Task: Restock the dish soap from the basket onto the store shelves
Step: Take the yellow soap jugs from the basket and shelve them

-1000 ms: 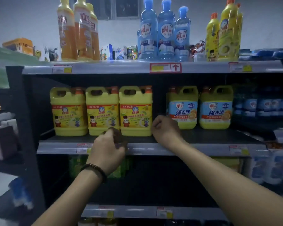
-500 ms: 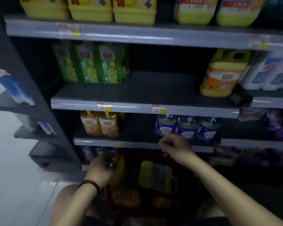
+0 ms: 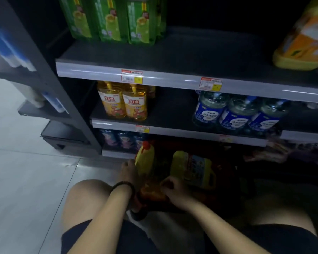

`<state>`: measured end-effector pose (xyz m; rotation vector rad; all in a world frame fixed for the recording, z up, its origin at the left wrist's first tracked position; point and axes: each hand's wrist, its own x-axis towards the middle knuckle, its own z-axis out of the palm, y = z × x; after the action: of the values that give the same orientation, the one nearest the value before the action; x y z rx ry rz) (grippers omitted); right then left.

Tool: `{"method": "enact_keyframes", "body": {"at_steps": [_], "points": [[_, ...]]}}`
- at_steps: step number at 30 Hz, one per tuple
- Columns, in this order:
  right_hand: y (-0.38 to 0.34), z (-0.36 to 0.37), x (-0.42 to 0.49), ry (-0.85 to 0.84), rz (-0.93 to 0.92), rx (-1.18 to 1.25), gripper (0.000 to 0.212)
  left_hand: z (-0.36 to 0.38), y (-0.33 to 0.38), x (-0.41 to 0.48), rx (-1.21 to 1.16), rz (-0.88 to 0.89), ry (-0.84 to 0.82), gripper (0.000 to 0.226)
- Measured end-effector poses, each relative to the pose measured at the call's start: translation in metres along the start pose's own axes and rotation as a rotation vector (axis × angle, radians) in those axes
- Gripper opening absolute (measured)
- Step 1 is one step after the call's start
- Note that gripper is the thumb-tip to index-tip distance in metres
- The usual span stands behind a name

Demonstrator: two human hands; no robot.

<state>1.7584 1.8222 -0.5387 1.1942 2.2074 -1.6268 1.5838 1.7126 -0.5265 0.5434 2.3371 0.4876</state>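
- Yellow bottle [image 3: 145, 158], red cap: upright at the near left of the basket [image 3: 225, 162], which sits on the floor against the shelf base, probably so stock is within reach while crouching.
- Yellow jug [image 3: 191, 168], blue label: lying tilted in the basket, right of the bottle.
- Left hand [image 3: 128, 172]: lies against the bottle's left side. Too dim to tell whether the fingers wrap it.
- Right hand [image 3: 173, 188]: fingers curled over an orange item [image 3: 151, 193] near the jug. A grip cannot be confirmed.
- Upper shelf [image 3: 200, 57]: wide bare stretch between the green packs [image 3: 110, 19] at left and the orange-labelled jug [image 3: 305, 43] at right, likely the roomiest slot.
- Lower shelf [image 3: 173, 110]: narrower gap between the amber bottles [image 3: 125, 105] and the blue-labelled bottles [image 3: 233, 114].
- Hazard, judged: the shelf lips overhang the basket, so a lift should come toward the knees first.
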Motion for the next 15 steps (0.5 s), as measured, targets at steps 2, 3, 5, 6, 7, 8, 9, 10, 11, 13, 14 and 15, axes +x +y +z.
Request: {"method": "enact_keyframes", "body": {"at_steps": [2, 3, 5, 6, 7, 8, 9, 10, 11, 13, 14, 15], "points": [[-0.005, 0.009, 0.008, 0.021, 0.010, 0.029, 0.012, 0.001, 0.002, 0.006, -0.015, -0.028, -0.036, 0.069], [-0.008, 0.011, 0.010, 0.030, 0.009, 0.038, 0.016, 0.002, 0.003, 0.009, -0.035, -0.036, -0.046, 0.069], [-0.014, 0.013, 0.016, 0.038, 0.002, 0.033, 0.023, 0.005, 0.005, 0.014, -0.109, -0.065, -0.057, 0.072], [-0.015, 0.013, 0.019, 0.040, 0.005, 0.026, 0.026, 0.006, 0.005, 0.016, -0.137, -0.076, -0.060, 0.072], [-0.015, 0.012, 0.022, 0.045, 0.005, 0.022, 0.028, 0.006, 0.007, 0.018, -0.152, -0.082, -0.066, 0.071], [-0.016, 0.010, 0.024, 0.049, 0.010, 0.016, 0.028, 0.006, 0.008, 0.019, -0.162, -0.083, -0.075, 0.068], [-0.014, 0.008, 0.026, 0.058, 0.012, 0.019, 0.026, 0.007, 0.010, 0.021, -0.180, -0.087, -0.081, 0.066], [-0.011, 0.005, 0.028, 0.079, 0.015, 0.034, 0.023, 0.007, 0.012, 0.023, -0.211, -0.090, -0.079, 0.064], [-0.006, 0.000, 0.029, 0.115, 0.017, 0.067, 0.021, 0.007, 0.013, 0.024, -0.249, -0.094, -0.067, 0.062], [0.005, -0.010, 0.025, 0.191, 0.026, 0.128, 0.022, 0.008, 0.016, 0.024, -0.312, -0.082, -0.011, 0.058], [0.011, -0.014, 0.019, 0.212, 0.034, 0.146, 0.027, 0.007, 0.017, 0.023, -0.338, -0.063, 0.021, 0.057], [0.019, -0.017, 0.014, 0.224, 0.041, 0.174, 0.031, 0.007, 0.018, 0.022, -0.366, -0.038, 0.048, 0.057]]}}
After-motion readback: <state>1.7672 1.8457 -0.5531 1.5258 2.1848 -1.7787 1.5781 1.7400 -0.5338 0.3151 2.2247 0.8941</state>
